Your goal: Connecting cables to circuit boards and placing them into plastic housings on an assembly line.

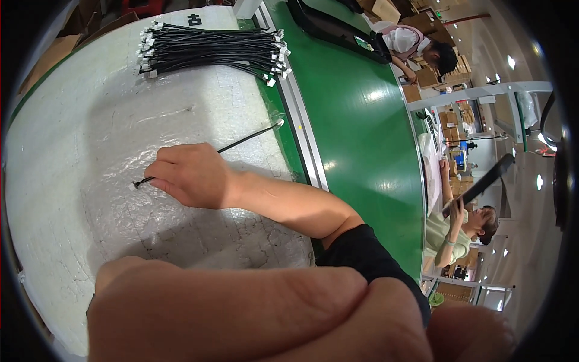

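My right hand [196, 176] is closed around a short black cable [250, 137] with white plug connectors. One connector pokes out past the thumb side, and the other end points toward the metal rail. The hand rests over a pad wrapped in clear film [126, 130]. Above it on the pad lies a bundle of similar black cables [211, 48], side by side, white connectors at both ends. Very near the camera, my left hand [253, 314] fills the bottom of the view. Its fingertips are mostly out of sight, and whether it holds anything cannot be seen.
A metal rail [295, 108] runs beside the pad, along a green work surface [362, 114]. A black curved frame-like part [338, 30] lies on its far end. Across it, one person [449, 238] holds a long dark part [485, 181]; another person [416, 45] leans over.
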### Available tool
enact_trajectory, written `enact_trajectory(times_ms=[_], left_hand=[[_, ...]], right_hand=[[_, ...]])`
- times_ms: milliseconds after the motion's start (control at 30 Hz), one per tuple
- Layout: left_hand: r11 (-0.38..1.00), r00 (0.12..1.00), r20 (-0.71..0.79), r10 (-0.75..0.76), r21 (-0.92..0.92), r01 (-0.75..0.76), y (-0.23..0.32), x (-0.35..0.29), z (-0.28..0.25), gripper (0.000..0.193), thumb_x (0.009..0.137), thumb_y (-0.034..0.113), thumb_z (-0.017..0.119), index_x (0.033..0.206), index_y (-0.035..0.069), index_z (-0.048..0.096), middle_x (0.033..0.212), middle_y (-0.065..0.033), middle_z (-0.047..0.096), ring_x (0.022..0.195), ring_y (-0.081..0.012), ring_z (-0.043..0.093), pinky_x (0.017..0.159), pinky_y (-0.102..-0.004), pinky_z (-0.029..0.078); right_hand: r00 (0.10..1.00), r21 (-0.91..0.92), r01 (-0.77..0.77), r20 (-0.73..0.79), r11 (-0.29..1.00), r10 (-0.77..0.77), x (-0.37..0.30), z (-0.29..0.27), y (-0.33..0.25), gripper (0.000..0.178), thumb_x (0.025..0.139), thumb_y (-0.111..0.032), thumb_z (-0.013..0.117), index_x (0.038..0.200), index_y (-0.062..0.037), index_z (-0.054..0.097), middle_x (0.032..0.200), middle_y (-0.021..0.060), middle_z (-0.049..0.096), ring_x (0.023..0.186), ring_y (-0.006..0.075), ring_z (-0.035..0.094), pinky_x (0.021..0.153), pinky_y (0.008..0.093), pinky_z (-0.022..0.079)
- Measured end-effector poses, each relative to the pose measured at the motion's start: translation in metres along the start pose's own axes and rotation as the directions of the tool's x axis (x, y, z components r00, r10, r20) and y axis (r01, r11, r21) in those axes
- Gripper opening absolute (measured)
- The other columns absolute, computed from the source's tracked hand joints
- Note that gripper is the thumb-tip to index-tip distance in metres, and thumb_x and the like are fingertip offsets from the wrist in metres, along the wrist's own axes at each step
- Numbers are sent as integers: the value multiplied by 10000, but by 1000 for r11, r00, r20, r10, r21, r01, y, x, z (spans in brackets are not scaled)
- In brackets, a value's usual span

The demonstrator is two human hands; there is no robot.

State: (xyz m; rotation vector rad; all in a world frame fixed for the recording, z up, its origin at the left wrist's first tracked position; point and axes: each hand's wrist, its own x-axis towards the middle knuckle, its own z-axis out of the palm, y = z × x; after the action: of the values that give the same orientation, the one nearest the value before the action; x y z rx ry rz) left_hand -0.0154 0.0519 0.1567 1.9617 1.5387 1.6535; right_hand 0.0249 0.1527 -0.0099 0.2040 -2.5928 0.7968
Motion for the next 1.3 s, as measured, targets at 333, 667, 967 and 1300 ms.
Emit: enact_trajectory(times_ms=[333, 667, 967, 1300], left_hand=[[998, 998, -36, 53, -28, -54, -1, 8, 3, 128, 823, 91, 608, 906, -6, 605, 877, -120, 591, 776, -201, 568, 634, -302, 489], [990, 993, -32, 118, -70, -120, -2, 20, 12, 152, 812, 101, 619, 919, -6, 603, 892, -120, 591, 787, -207, 571, 642, -307, 490], [972, 976, -59, 210, -96, -215, -2, 32, 16, 175, 801, 110, 630, 930, -5, 602, 906, -120, 591, 797, -212, 574, 649, -312, 491], [978, 980, -105, 172, -103, -183, -6, 21, 13, 201, 790, 120, 641, 942, -5, 601, 921, -121, 590, 808, -218, 578, 657, -317, 492]], right_hand=[[1000, -5, 4, -1, 1000, -4, 0, 2, 1, 108, 815, -183, 615, 893, -110, 609, 759, 39, 558, 699, 245, 585, 561, 365, 474], [1000, 19, 1, -10, 1000, -1, -1, -1, 2, 108, 816, -178, 609, 902, -113, 604, 781, 43, 565, 730, 250, 593, 580, 370, 480], [1000, 22, 16, 10, 1000, -17, -1, -2, 1, 131, 807, -172, 616, 921, -112, 593, 803, 48, 563, 737, 251, 593, 599, 371, 483], [1000, 20, 6, -20, 1000, -6, 2, -1, 0, 106, 807, -175, 622, 898, -124, 608, 766, 31, 561, 704, 243, 590, 566, 366, 479]])
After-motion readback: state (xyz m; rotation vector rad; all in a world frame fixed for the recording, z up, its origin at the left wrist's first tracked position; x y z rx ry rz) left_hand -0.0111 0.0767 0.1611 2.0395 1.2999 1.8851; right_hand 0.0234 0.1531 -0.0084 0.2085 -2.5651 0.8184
